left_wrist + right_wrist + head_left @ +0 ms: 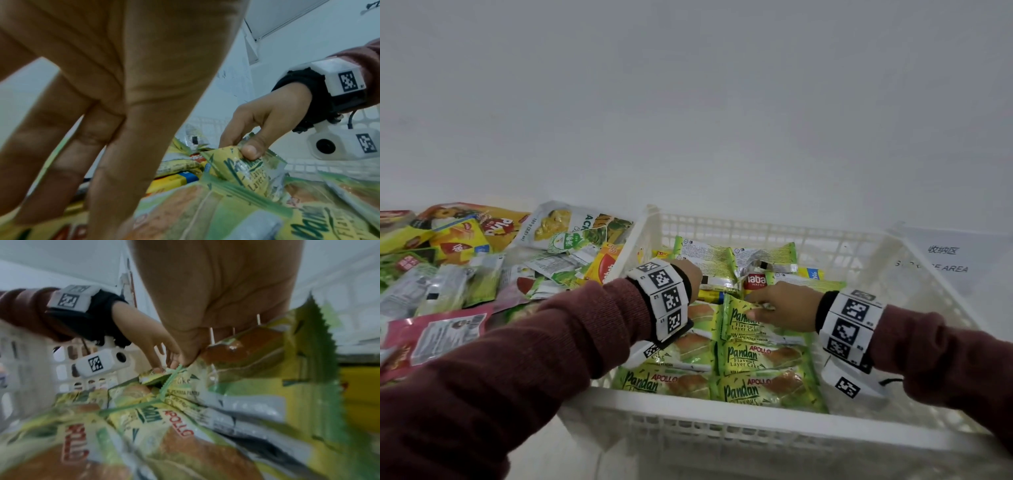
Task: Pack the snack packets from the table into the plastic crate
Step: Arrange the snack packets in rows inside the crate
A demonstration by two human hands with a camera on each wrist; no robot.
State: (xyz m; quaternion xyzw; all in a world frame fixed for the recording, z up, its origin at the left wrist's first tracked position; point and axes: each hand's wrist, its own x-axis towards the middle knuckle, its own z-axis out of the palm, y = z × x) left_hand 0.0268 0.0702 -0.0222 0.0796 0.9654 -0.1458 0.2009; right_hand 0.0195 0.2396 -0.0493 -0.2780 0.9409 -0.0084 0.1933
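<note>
Crate (722, 423), white plastic, near rim closest to me. Contents, nearest first: Pandan cake packets (767, 358) laid flat in two columns, long axes across the crate.

Right hand (786, 308): thumb and fingers (249, 150) pinch the far left corner of the topmost packet (748, 318), which lies under and toward me from that hand; I judge this the nearer hand for settling it.

Left hand (690, 274): fingers (61, 146) straight, released, pointing down just left of that corner.

Beyond: wafer packets (756, 281). Far left, outside the crate: unpacked snack packets (482, 260) heaped on the surface.
</note>
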